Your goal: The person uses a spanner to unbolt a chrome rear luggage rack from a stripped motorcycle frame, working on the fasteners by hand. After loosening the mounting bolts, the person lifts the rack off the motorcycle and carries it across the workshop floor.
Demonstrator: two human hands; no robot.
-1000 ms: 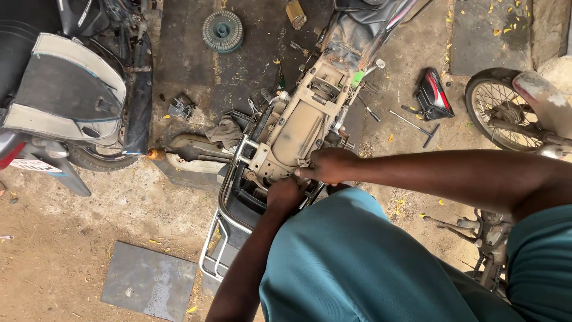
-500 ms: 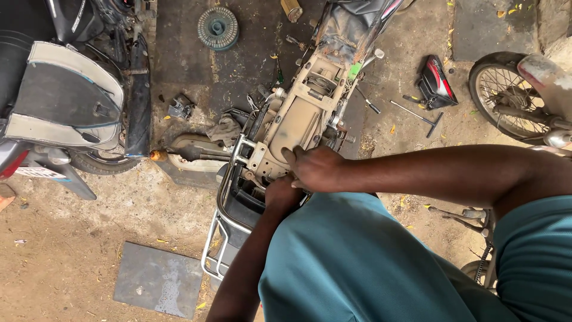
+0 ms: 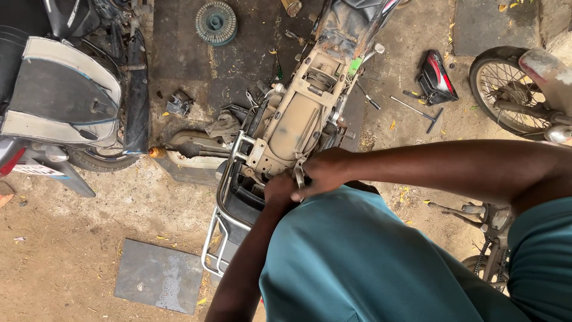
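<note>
Right hand (image 3: pixel 325 173) shifted left, dusty stripped motorcycle frame (image 3: pixel 298 122)

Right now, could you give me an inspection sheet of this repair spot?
Surface: sandy ground with a grey slab.
Job's things: stripped motorbike frame, seat off; rear rack.
Clutter: round clutch-like disc, T-handle wrench, red-black panel, rag.
Fingers: left hand and right hand close together at the frame's rear, around a small metal part.
Cables: nothing seen.
Surroundings: parked scooter, spoked wheel.
</note>
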